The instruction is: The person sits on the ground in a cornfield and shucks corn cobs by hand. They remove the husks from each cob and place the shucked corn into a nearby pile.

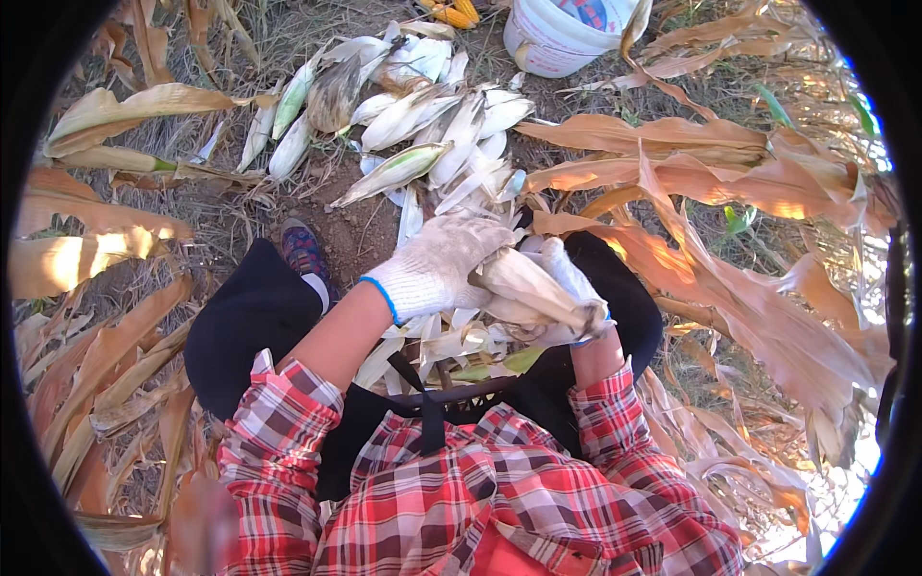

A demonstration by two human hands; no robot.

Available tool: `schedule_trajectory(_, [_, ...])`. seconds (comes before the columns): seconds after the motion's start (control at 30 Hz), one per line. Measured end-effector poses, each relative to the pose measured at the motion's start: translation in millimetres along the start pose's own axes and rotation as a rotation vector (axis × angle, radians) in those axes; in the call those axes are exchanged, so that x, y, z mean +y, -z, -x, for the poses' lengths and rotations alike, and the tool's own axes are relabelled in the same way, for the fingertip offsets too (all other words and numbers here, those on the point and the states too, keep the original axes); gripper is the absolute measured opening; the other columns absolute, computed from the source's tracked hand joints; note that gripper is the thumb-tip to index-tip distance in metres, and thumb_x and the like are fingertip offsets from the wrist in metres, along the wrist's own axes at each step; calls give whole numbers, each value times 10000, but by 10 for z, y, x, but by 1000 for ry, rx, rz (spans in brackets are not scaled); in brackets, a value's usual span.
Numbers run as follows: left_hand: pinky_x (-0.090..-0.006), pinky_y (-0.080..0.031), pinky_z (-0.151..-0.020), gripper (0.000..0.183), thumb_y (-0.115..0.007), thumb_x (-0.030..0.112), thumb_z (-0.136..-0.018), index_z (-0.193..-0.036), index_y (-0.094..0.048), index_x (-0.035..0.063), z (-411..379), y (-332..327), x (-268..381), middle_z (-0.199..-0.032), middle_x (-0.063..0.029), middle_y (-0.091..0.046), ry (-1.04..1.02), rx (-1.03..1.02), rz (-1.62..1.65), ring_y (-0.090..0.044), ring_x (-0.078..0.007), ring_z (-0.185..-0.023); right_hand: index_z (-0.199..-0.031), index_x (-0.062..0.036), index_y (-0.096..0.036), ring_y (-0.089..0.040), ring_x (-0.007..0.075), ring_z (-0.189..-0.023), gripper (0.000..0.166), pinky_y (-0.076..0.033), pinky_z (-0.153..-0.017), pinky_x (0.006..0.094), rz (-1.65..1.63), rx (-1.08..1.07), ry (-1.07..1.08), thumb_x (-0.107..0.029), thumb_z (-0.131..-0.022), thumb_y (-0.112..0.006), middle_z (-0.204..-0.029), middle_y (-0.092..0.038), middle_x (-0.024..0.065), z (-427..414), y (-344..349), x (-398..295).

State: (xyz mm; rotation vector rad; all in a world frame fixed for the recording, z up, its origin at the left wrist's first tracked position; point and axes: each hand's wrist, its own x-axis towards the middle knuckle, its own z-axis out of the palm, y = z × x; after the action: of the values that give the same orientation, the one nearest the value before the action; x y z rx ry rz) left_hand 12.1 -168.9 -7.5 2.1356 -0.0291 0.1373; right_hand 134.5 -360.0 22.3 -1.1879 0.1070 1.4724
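Both my hands wear white knitted gloves with blue cuffs. An ear of corn in dry husk [529,288] lies between them, its tip or stalk end pointing to the lower right. My left hand [450,263] grips the ear from the left, palm down, fingers partly hidden. My right hand [569,284] holds it from the right and beneath, partly covered by the husk. Just beyond the hands lies a pile of ears in pale husks [421,115], one with a greenish husk [396,173] on top. Loose pale husks [454,342] lie below the hands, near my lap.
A white plastic bucket [551,43] bearing writing stands beyond the pile at the upper right. Bare yellow corn ears [452,13] lie at the top edge. Dry corn stalks and leaves [720,252] reach in from the right, and more dry leaves [115,245] from the left.
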Motion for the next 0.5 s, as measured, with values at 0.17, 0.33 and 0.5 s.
schedule_trajectory(0.17, [-375, -449, -948, 671, -743, 390, -673, -1175, -588, -27, -125, 59, 347, -1143, -237, -610, 441, -32, 557, -594, -332, -1076, -1208, -54, -584, -626, 201, -998, 338, -497, -864, 301, 1217, 253, 793, -280, -984, -471, -1112, -638, 71, 183, -2, -269])
schedule_trajectory(0.33, [-364, -479, -919, 615, -717, 363, -734, -1186, -583, -33, -140, -174, 346, -1111, -225, -643, 550, 62, 625, -635, -303, -1032, -1349, 25, -434, -554, 194, -1146, 650, -443, -989, 328, 178, 225, 663, -513, -985, -453, -1245, -559, 129, 133, -363, -366])
schedule_trajectory(0.5, [-347, -480, -925, 716, -668, 294, -745, -1355, -452, -13, -117, -217, 352, -1158, -223, -633, 668, 46, 536, -631, -298, -1053, -1230, 10, -530, -570, 137, -991, 359, -466, -884, 279, 342, 448, 721, -85, -897, -625, -1116, -605, 81, -230, -529, -281])
